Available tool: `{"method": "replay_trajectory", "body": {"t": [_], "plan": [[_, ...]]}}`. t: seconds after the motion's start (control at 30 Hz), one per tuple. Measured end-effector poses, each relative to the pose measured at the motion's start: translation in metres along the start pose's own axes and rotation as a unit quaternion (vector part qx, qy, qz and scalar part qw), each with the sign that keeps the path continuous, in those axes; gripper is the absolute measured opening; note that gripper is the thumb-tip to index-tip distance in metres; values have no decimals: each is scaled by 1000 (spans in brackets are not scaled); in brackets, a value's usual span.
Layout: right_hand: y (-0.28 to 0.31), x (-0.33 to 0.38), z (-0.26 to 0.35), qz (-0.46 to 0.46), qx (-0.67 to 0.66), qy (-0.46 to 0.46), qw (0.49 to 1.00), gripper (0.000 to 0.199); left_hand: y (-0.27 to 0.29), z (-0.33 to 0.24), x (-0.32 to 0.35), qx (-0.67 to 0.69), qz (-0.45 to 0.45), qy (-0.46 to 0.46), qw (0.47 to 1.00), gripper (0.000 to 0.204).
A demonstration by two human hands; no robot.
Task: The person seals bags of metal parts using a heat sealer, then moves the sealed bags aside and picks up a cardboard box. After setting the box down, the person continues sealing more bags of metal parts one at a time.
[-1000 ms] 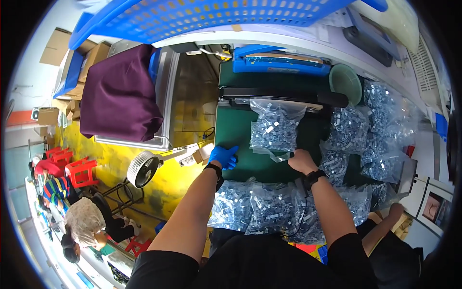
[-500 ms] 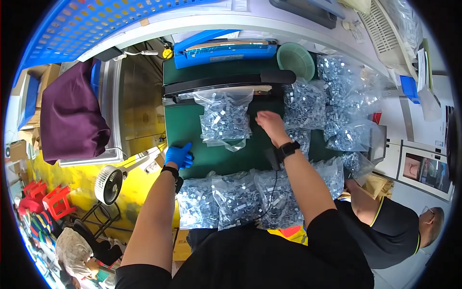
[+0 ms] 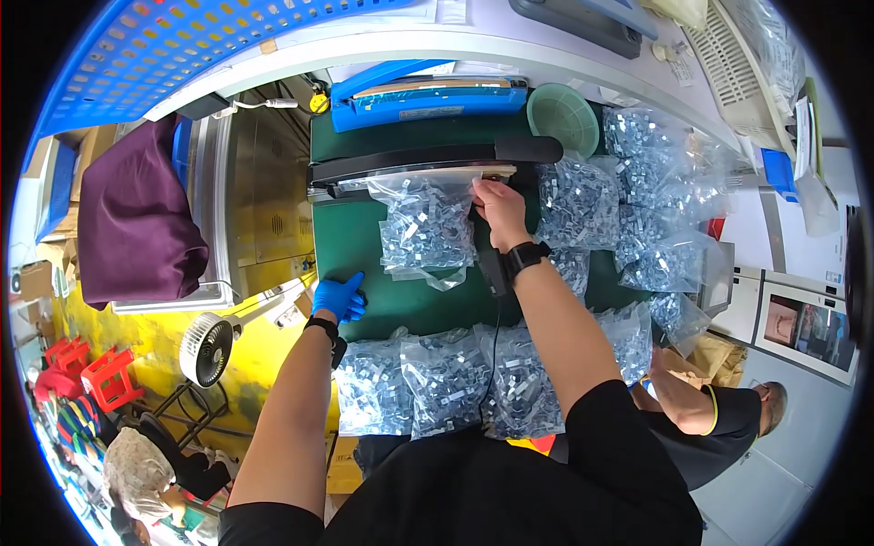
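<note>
A clear plastic bag (image 3: 426,227) full of small grey-blue and silvery parts lies on the green table mat (image 3: 364,305). Its upper edge runs under the long black arm (image 3: 410,164) of a heat sealer. My bare right hand (image 3: 498,207), with a black band at the wrist, is closed at the bag's upper right corner, thumb and forefinger pinching the plastic. In a blue glove, my left hand (image 3: 338,298) rests on the mat's left edge, thumb stretched out, apart from the bag. A black cable trails down from the right wrist.
More filled bags line the near edge (image 3: 446,382) and the right side (image 3: 578,200). Behind the sealer are a second blue sealer (image 3: 428,102) and a green bowl (image 3: 563,118). A fan (image 3: 206,348) stands left of the table. A co-worker (image 3: 701,419) is at the right.
My right hand has moved up and left to the bag's upper corner and now pinches it. My left hand has stayed put. The co-worker at the right has shifted.
</note>
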State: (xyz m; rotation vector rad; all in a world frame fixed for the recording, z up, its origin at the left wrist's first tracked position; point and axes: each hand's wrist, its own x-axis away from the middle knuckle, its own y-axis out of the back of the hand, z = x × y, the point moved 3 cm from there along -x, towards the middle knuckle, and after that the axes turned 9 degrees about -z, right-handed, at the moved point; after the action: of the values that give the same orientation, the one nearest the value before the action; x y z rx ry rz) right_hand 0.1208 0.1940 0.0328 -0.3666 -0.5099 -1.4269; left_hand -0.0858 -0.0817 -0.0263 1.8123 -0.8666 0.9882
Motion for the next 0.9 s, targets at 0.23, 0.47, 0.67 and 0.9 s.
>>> {"method": "replay_trajectory", "body": {"t": [0.23,0.47,0.67,0.9], "plan": [[-2,-14,-4,-24,-34,-24,999,12,-3,0,-4,-6,5,7,1000,52],[-5,-15,-3,-27,-54,23,998,10,0,3,-7,2,5,11,1000,53],[-5,-14,-2,-37,-53,59,996,11,-2,1,-5,-3,2,17,1000,54],[-2,-12,-1,-70,-21,101,992,8,0,3,-7,-15,4,16,1000,54]]}}
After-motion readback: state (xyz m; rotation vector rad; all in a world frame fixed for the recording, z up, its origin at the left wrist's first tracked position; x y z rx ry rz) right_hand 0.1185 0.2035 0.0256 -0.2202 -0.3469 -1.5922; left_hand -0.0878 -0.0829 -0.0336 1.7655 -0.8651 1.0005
